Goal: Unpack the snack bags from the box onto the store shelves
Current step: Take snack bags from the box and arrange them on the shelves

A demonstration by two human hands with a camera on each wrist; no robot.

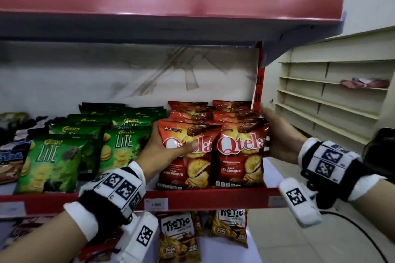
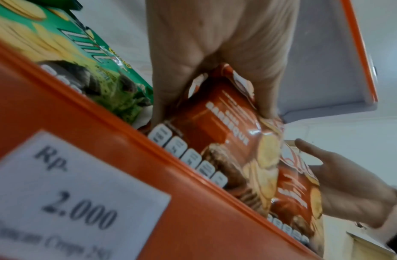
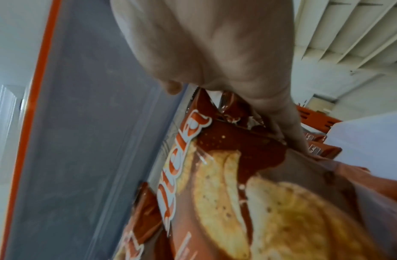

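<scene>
— What were the red snack bags (image 1: 240,151) made of?
— Glossy plastic film, creased and catching the light; the green bags (image 1: 51,162) beside them had the same shiny film.

— And the shelf (image 1: 213,198)?
— Its red front edge looked like smooth painted metal with a faint sheen. A matt white paper price label (image 2: 66,198) was stuck on it.

— The back panel (image 1: 128,79)?
— Pale, dull and scuffed.

— Anything soft?
— The wrist bands (image 1: 329,160) looked like black-and-white cloth carrying matt printed squares.

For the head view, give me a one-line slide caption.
Left hand grips the front-left Qtela bag while the right hand steadies its neighbour on the shelf.
</scene>
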